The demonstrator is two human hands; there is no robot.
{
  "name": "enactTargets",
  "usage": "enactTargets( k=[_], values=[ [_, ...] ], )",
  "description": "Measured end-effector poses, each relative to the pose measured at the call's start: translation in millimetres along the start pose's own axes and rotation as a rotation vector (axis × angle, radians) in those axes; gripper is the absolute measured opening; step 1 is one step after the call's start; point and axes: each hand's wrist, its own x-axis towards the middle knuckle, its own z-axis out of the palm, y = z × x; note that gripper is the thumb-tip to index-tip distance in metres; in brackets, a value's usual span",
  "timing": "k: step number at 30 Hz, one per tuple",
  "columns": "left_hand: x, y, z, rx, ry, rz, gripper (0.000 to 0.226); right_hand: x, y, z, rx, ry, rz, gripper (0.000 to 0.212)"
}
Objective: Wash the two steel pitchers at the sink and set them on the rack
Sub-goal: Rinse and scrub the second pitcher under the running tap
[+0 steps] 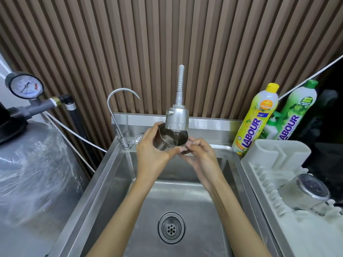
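Observation:
I hold a steel pitcher [168, 142] under the spray head of the tap [176, 117], over the back of the sink [118, 184]. Water runs into its open mouth. My left hand [152, 151] grips the pitcher's left wall, fingers curled round it. My right hand [199, 154] holds the right side, fingertips pinching near the rim and handle, which the fingers hide. A second steel pitcher [304, 193] lies on its side on the white dish rack [274, 156] to the right of the sink.
A thin curved filter tap [116, 112] stands at the sink's back left corner. Two detergent bottles, yellow [256, 119] and green [295, 112], stand behind the rack. A wrapped grey tank [31, 164] with a pressure gauge [25, 86] fills the left. The drain [171, 228] sits below my arms.

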Motion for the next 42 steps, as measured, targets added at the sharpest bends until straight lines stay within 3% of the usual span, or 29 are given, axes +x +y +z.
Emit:
enactTargets(
  k=[3,6,11,15,19,21,26,30,33,37,38,42],
  values=[
    [-1,7,-6,0.224,0.064,0.072,0.068,-2,12,0,0.091,-0.029,0.09,0.028],
    [-7,6,-10,0.299,0.08,0.03,0.057,-8,5,7,-0.138,0.087,0.091,0.021],
    [-9,3,-11,-0.031,-0.089,-0.286,0.022,-13,-23,12,-0.783,0.29,-0.003,0.022],
    [-3,-7,-7,-0.34,-0.343,-0.427,0.025,-21,-34,16,-1.07,0.317,-0.194,0.019],
    [-3,-12,6,-0.417,-0.274,-0.328,0.044,-17,-23,15,-0.836,0.367,-0.255,0.009],
    [-1,-11,9,-0.393,-0.212,-0.253,0.053,-11,-13,15,-0.666,0.403,-0.256,0.017],
    [6,-8,-2,-0.086,-0.126,-0.035,0.067,-2,7,11,-0.154,0.252,-0.043,0.026],
    [2,-1,-14,0.122,-0.031,-0.048,0.058,-7,8,13,-0.153,0.15,0.087,0.025],
    [0,-10,-22,-0.032,-0.114,-0.27,0.031,-9,0,13,-0.442,0.204,0.11,0.024],
    [-4,-48,-32,-0.371,-0.524,-0.596,0.037,-13,-1,18,-1.057,0.211,-0.081,0.004],
    [-7,-59,-31,-0.452,-0.574,-0.666,0.031,-14,4,19,-1.154,0.194,-0.13,0.009],
    [-17,-80,-16,-0.783,-0.478,-1.028,0.046,-9,15,17,-1.285,0.124,-0.327,0.008]
  ],
)
